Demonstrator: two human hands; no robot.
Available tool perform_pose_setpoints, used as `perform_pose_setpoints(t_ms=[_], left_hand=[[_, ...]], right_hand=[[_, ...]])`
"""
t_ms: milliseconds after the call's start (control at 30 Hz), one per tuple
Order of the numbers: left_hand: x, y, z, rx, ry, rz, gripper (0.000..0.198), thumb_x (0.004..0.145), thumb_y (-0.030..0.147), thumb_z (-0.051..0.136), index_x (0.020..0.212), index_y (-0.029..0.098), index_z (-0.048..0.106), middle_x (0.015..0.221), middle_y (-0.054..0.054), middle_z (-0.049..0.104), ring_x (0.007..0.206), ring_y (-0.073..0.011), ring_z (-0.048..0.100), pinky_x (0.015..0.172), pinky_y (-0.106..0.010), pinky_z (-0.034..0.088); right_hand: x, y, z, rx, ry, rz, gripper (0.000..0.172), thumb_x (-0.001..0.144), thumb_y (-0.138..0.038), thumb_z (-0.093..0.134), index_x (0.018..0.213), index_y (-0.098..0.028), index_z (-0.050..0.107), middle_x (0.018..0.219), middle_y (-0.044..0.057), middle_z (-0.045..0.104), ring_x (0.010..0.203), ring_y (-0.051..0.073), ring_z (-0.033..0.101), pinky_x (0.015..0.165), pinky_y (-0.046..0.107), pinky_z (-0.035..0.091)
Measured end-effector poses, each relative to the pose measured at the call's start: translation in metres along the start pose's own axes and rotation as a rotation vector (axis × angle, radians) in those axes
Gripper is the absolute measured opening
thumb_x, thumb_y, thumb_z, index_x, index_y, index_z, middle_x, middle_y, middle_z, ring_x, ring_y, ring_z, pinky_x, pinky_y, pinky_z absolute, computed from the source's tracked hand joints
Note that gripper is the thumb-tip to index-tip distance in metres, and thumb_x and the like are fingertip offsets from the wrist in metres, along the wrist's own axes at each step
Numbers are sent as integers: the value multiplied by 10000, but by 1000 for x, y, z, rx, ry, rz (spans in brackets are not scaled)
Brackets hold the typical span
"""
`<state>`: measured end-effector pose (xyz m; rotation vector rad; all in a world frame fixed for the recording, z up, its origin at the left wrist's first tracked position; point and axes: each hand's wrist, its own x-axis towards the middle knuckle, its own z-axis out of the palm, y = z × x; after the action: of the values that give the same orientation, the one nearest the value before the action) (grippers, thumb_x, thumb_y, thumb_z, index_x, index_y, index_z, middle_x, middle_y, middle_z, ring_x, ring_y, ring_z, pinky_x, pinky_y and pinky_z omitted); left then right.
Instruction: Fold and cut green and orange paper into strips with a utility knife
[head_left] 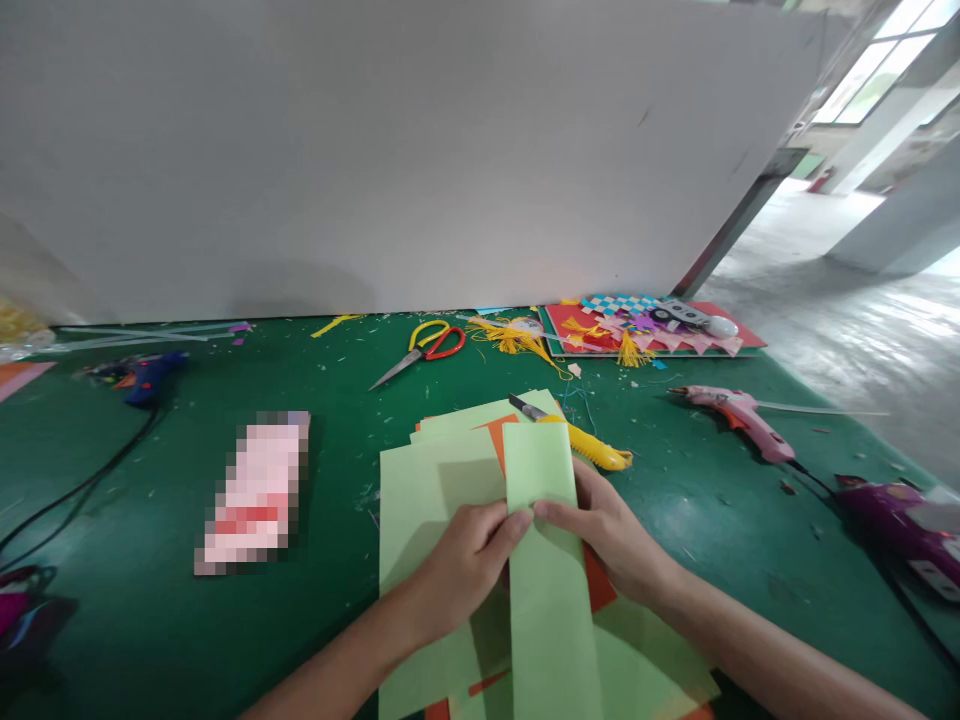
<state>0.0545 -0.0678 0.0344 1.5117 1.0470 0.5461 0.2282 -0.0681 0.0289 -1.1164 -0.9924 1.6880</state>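
Observation:
A long light-green paper strip (pixel 551 600) is held up between both hands, over a loose pile of green and orange paper sheets (pixel 431 520). My left hand (pixel 472 550) grips its left edge, thumb on the front and fingers behind. From the right, my right hand (pixel 611 525) pinches the same strip, its thumb tip close to the left one. Whether the strip is folded or a single layer, I cannot tell. Just behind it, a yellow utility knife (pixel 592 442) lies on the pile with its blade pointing left.
Scissors (pixel 431 350) with yellow and red handles lie toward the back. A pink glue gun (pixel 742 415) and a purple device (pixel 900 530) with a cord are at right. A blue glue gun (pixel 154 378) sits left, beyond a blurred pink item (pixel 255 490). A white panel (pixel 375 160) borders the table.

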Motion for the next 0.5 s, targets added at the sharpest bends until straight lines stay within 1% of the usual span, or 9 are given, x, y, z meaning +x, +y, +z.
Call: perform_pose_setpoints(t_ms=[133, 500], left_hand=[[1, -3, 1, -6, -3, 11, 396, 943, 465, 363, 702, 173, 478, 618, 47, 356, 604, -115, 305, 556, -249, 259], [0, 0, 1, 8, 8, 18, 381, 942, 436, 373, 678, 178, 468, 608, 42, 364, 593, -118, 310, 546, -245, 260]], right_hand=[[0, 0, 0, -6, 1, -2, 420, 748, -255, 729, 1135, -221, 572, 1000, 30, 662, 874, 210, 608, 726, 320, 516], [1, 2, -2, -15, -4, -8, 425, 751, -253, 731, 1143, -232, 569, 1036, 32, 659, 901, 210, 607, 739, 317, 518]])
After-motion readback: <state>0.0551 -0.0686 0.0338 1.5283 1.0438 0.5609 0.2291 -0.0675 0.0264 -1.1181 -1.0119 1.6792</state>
